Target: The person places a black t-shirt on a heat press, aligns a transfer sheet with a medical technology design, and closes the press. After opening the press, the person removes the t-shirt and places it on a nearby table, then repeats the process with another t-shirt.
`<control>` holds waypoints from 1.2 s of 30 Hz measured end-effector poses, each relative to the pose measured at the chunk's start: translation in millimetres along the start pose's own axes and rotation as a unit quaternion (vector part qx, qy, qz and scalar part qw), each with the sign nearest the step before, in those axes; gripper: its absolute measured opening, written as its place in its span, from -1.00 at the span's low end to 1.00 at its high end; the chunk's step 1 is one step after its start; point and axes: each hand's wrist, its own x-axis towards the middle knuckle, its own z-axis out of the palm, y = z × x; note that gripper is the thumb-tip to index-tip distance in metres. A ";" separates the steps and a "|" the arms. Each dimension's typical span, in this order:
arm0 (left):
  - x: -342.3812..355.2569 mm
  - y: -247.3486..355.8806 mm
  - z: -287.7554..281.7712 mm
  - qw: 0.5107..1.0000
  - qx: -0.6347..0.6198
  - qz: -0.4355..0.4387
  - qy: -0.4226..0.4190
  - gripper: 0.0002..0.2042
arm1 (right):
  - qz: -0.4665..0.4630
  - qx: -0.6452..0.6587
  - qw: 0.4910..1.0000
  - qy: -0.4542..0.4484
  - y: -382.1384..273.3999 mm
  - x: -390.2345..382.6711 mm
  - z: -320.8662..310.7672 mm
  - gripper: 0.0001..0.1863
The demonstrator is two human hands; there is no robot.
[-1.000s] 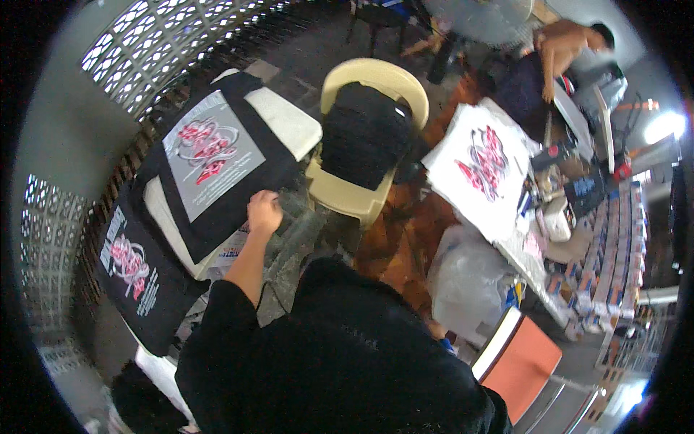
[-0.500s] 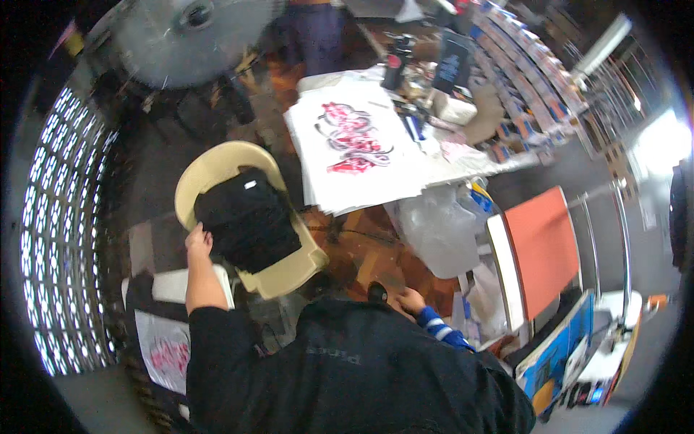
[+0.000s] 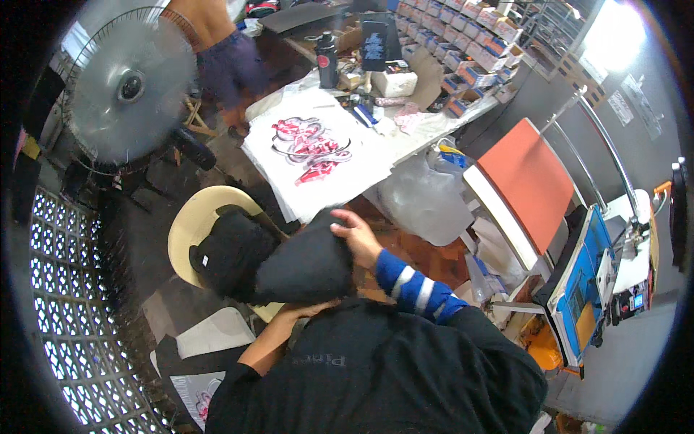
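On the cream plastic chair [image 3: 178,239] lies a heap of folded black cloth [image 3: 235,242] with a small white tag. A black shirt [image 3: 311,264], blurred by motion, is raised off the chair's front right side. My right hand [image 3: 354,235] grips its upper right edge, thumb over the cloth. Along the shirt's lower edge lies my left hand [image 3: 311,309], holding it from below, its fingertips partly hidden. A blue and white striped sleeve covers my right forearm.
A table ahead bears printed sheets [image 3: 289,192], a dark bottle [image 3: 327,61] and a white box [image 3: 395,81]. The large fan [image 3: 130,87] and another person [image 3: 228,61] are at the far left. A press with an orange pad [image 3: 524,192] stands at right; a plastic bag [image 3: 419,202] hangs beside the table.
My left hand has left the chair's left side and come right, to the shirt's lower edge. My right hand has risen and taken hold of the shirt, now lifted. The view has shifted.
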 end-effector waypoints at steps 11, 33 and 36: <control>116.5 167.2 41.6 0.980 -0.057 0.191 0.010 -0.47 | -0.281 -0.243 0.928 -0.029 -114.9 -189.1 -128.5 -0.64; 174.1 190.2 303.6 0.644 0.434 0.534 -0.334 -0.86 | -0.130 -0.226 0.864 0.431 84.3 -370.6 -296.3 -0.68; 199.0 195.0 284.7 0.739 0.505 0.420 -0.150 -0.94 | -0.052 0.051 0.796 0.601 185.6 -424.1 -346.4 -0.63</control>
